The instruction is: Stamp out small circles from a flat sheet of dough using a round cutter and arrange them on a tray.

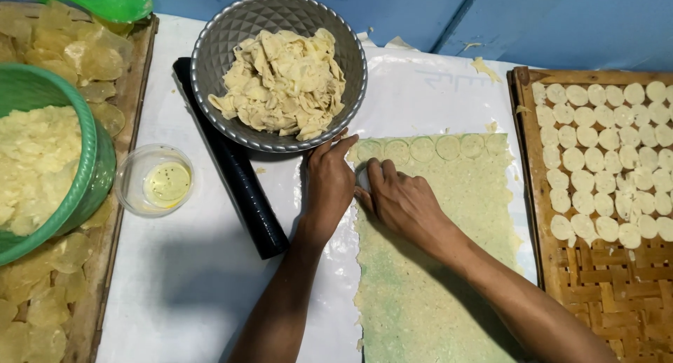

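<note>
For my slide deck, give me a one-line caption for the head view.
Both hands, left hand and right hand, press on a thin pale dough sheet scored with circles, beside a grey metal bowl of scraps.

- dough sheet [434,265]: matt, grainy
- bowl [231,33]: metal w/ faceted sheen
- roller [238,174]: glossy black
- tray [603,286]: woven bamboo, rough
- bench [182,279] cover: smooth white plastic

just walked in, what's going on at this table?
A person is cutting rounds from a rolled dough sheet. The right hand presses down near the sheet's top left corner; the left hand steadies its edge. One row of circles is already marked. Scraps fill the grey bowl; finished discs cover the woven tray.
</note>
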